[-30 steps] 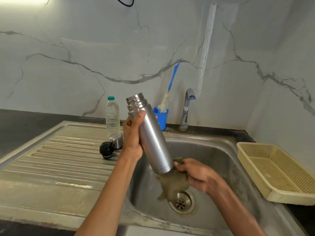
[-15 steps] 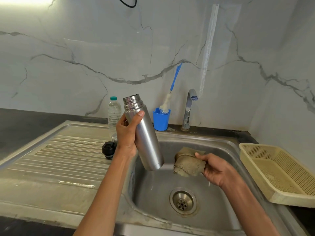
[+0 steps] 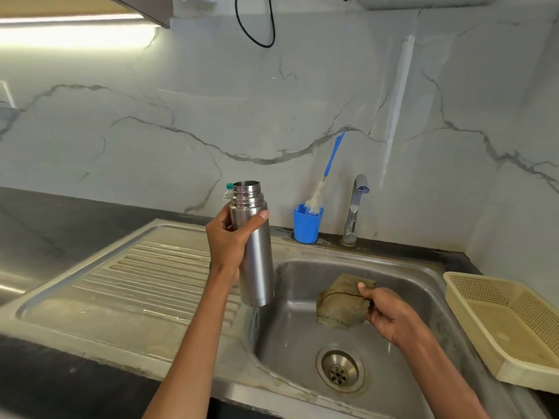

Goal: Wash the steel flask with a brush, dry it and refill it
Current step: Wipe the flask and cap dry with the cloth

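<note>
Left hand [image 3: 230, 240] gripping steel flask [image 3: 255, 255] upright, mouth uncapped, over the sink [image 3: 408, 267] edge; brush [image 3: 325, 182] in blue cup [image 3: 306, 225] behind, between hands; right hand [image 3: 388, 313] clutching wadded cloth [image 3: 340, 305] over the basin.

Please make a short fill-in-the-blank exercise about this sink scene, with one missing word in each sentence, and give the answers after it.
1. The left hand holds the steel flask, whose mouth is ____.
2. The right hand grips a crumpled ____ over the sink basin.
3. The bottle brush stands in a ____ cup beside the tap.
4. The basket right of the sink is ____ in colour.

Answers: open; cloth; blue; beige
</note>
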